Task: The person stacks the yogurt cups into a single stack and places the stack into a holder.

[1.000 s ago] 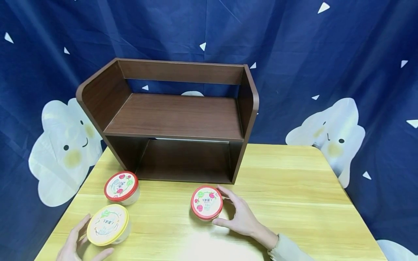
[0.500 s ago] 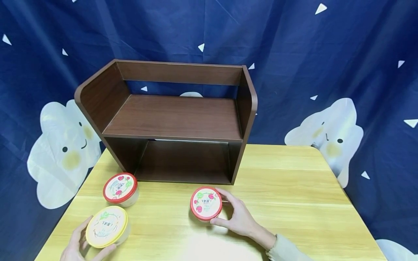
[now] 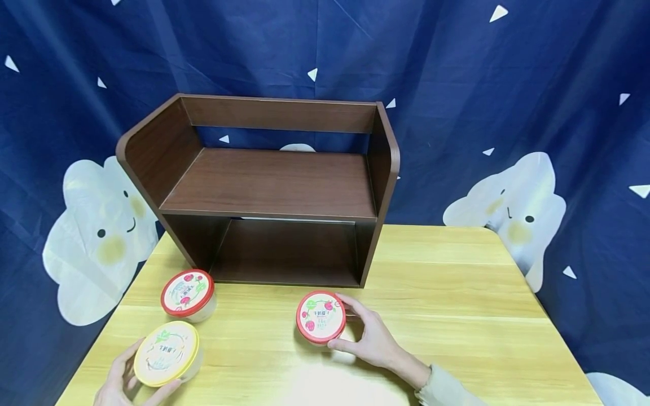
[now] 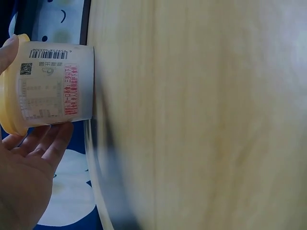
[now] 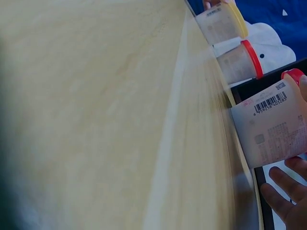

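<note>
My left hand (image 3: 112, 384) holds a yellow-lidded plastic tub (image 3: 166, 353) at the table's front left, thumb on the near side and fingers behind it. A barcode and printed label show on that tub's side in the left wrist view, where the hand (image 4: 26, 175) curves round it. Near the table's middle, my right hand (image 3: 373, 341) grips a red-lidded tub (image 3: 321, 317) with berry pictures on its lid. Its thumb and fingers reach round the right side. A second red-lidded tub (image 3: 188, 293) stands just behind the yellow-lidded one, untouched.
Behind the tubs stands a dark brown two-level shelf (image 3: 269, 183), its lower opening facing me. The light wooden table (image 3: 457, 293) stretches to the right. A blue curtain (image 3: 447, 73) with white clouds and triangles hangs behind.
My left hand has closed in on the yellow-lidded tub, its thumb now at the tub's near side. The right hand and its tub have stayed in place; the view shifted slightly.
</note>
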{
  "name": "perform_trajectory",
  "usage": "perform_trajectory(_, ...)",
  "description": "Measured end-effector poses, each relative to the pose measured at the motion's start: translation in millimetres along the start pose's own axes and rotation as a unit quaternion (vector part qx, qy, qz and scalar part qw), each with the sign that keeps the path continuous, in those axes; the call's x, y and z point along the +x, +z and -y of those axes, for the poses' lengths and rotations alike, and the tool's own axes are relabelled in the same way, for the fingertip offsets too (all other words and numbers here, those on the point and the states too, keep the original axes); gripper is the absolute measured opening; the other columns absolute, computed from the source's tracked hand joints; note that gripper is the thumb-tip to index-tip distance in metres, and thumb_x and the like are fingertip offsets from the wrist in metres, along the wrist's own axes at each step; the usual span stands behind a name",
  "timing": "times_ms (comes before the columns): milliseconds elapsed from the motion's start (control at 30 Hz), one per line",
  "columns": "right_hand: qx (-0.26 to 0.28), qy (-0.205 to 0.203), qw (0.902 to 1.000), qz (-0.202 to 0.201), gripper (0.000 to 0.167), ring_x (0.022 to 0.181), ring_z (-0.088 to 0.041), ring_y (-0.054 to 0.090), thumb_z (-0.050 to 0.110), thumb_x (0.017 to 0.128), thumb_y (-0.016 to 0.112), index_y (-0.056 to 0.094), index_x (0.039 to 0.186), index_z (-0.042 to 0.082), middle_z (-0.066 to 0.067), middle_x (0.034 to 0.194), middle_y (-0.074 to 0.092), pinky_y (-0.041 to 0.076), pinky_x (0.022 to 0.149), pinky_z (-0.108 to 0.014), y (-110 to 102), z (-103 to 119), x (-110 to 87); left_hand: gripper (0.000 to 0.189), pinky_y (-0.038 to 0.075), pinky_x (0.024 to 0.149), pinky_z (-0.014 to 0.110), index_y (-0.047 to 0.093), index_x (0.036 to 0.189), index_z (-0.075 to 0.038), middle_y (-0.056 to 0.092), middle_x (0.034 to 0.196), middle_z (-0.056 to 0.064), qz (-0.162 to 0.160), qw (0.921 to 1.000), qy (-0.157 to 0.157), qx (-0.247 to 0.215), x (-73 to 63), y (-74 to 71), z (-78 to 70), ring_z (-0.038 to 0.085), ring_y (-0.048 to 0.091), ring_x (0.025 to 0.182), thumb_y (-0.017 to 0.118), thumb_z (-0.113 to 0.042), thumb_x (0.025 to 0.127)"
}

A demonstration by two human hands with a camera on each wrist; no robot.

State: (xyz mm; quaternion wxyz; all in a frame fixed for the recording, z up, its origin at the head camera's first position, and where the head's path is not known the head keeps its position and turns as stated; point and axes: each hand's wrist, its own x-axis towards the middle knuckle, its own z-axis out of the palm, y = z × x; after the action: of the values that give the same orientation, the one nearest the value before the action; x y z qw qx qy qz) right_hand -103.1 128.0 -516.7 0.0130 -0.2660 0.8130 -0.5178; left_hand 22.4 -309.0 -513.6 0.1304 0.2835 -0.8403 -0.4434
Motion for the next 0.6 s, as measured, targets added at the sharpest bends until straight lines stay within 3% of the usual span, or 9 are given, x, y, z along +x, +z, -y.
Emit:
perform_trajectory(200,0.005,-0.006,1.0,0.0,0.087,0.121,-0.01,0.069,0.032,0.079,0.094,0.051,0.153,0.021,0.001,0.135,0.072,0.06,0.103,-0.031,-1.1,-0.4,0.0,0.118,0.033,0.089,-0.011,0.038,0.161,-0.015,0.053,0.141,-0.015,0.004,0.9999,0.012,0.007,-1.9,-0.8,-4.4,-0.035,0.039,0.107,0.103,-0.015,0.063)
perform_trajectory(367,0.004,-0.016,0.9999,0.001,0.086,0.12,-0.012,0.069,0.031,0.079,0.094,0.051,0.153,0.019,-0.002,0.134,0.072,0.06,0.103,-0.032,-1.7,-0.8,0.7,0.116,0.033,0.089,-0.011,0.038,0.159,-0.011,0.046,0.129,-0.033,0.022,0.9979,0.061,0.005,-4.1,0.9,-11.3,-0.034,0.039,0.109,0.103,-0.013,0.063)
perform_trajectory(467,0.005,-0.019,0.9998,0.002,0.087,0.12,-0.013,0.07,0.031,0.08,0.094,0.051,0.153,0.018,-0.003,0.134,0.073,0.06,0.103,-0.033,-1.4,-1.4,1.3,0.114,0.033,0.089,-0.011,0.038,0.158,-0.009,0.044,0.128,-0.038,0.043,0.9954,0.085,-0.003,-4.1,1.8,-17.2,-0.034,0.039,0.111,0.102,-0.011,0.064)
perform_trajectory(600,0.007,-0.018,0.9998,0.003,0.086,0.12,-0.013,0.069,0.031,0.08,0.094,0.051,0.153,0.018,-0.004,0.134,0.073,0.06,0.103,-0.033,-1.2,-2.4,1.5,0.112,0.032,0.088,-0.011,0.036,0.158,-0.007,0.052,0.145,-0.017,0.073,0.9924,0.099,0.015,-2.8,2.3,-26.0,-0.037,0.035,0.111,0.102,-0.018,0.067)
